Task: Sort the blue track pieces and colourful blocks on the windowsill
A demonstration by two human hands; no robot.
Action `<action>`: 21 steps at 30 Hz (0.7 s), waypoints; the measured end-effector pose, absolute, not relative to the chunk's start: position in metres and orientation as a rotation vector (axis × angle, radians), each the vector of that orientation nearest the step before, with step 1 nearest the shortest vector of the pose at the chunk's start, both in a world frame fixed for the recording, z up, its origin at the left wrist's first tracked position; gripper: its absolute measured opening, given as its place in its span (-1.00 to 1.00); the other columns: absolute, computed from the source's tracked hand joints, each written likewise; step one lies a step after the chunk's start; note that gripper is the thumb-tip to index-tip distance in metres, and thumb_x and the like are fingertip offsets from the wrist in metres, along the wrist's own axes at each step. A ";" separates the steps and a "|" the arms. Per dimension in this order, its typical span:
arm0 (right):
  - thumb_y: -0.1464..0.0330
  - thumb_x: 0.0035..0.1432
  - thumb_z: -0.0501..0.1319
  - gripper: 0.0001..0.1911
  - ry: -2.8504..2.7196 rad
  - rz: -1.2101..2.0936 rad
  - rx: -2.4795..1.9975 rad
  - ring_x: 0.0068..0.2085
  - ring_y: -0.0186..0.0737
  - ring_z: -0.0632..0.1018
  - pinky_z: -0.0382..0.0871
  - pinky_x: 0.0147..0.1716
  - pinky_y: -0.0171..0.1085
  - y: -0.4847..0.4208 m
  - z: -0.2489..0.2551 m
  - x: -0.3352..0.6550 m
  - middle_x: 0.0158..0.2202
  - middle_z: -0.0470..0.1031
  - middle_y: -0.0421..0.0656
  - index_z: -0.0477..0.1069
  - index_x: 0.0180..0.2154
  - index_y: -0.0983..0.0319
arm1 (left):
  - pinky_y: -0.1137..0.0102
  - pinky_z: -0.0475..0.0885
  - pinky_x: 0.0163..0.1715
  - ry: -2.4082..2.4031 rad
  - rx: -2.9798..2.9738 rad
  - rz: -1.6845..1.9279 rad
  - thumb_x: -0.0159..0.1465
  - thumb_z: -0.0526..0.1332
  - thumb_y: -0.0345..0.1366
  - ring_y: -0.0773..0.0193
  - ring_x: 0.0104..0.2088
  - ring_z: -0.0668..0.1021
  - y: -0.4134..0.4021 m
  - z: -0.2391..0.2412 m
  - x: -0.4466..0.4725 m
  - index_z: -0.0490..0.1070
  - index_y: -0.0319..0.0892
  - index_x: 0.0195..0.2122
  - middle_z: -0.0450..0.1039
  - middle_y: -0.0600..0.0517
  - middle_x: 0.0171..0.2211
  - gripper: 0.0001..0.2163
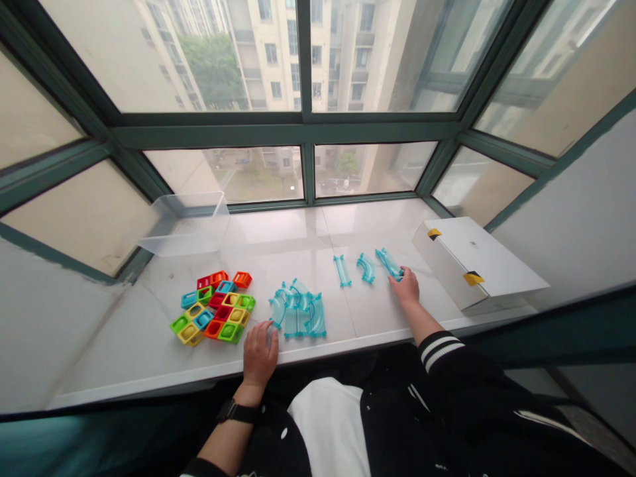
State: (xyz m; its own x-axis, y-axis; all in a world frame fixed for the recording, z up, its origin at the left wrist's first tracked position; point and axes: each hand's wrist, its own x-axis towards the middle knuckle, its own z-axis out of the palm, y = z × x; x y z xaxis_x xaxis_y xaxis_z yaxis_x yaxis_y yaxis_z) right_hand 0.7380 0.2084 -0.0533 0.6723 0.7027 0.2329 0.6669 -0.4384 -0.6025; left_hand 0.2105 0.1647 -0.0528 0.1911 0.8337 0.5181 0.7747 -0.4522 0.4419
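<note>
The right hand is the nearer one to the translucent blue track piece at the right end of a loose row on the white window ledge. The piece extends forward from the fingers, its long axis slanting away from the person and toward the left, so that only its near end meets the hand. Right thumb and fingers are clamped on that end; whether the piece is lifted at all, I cannot tell. Just left of it lies a curved blue piece, then a narrow straight piece, its length pointing mostly away from the person. Well apart, the left hand rests by the front edge, thumb and fingers apart and holding nothing visible, just beside the near left corner of the blue pile.
</note>
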 end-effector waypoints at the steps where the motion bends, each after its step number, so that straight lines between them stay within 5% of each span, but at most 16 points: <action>1: 0.16 0.07 0.30 -0.38 -1.049 0.070 -2.197 0.00 0.09 0.52 0.38 0.08 -0.06 0.208 -0.054 0.738 0.02 0.53 0.10 0.42 0.14 0.26 | -0.01 0.42 0.16 1.597 2.362 1.116 0.47 0.11 -0.23 -0.07 0.09 0.53 0.165 -0.053 0.211 0.40 -0.13 0.14 0.53 -0.19 0.03 -0.72; 21: 0.17 0.03 0.27 -0.31 -1.056 0.037 -2.131 0.01 0.12 0.50 0.39 0.13 0.03 0.190 -0.066 0.730 0.00 0.53 0.12 0.32 0.18 0.28 | -0.02 0.42 0.15 1.591 2.335 1.115 0.46 0.11 -0.23 -0.09 0.09 0.53 0.163 -0.050 0.211 0.38 -0.10 0.17 0.53 -0.19 0.04 -0.70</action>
State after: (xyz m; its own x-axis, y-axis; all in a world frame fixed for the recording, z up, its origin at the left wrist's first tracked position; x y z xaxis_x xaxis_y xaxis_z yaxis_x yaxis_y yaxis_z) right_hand 0.7305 0.1905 -0.0657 0.6599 0.6961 0.2827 0.6744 -0.3829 -0.6313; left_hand 0.2106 0.1632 -0.0501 0.1839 0.8413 0.5084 0.7650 -0.4473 0.4633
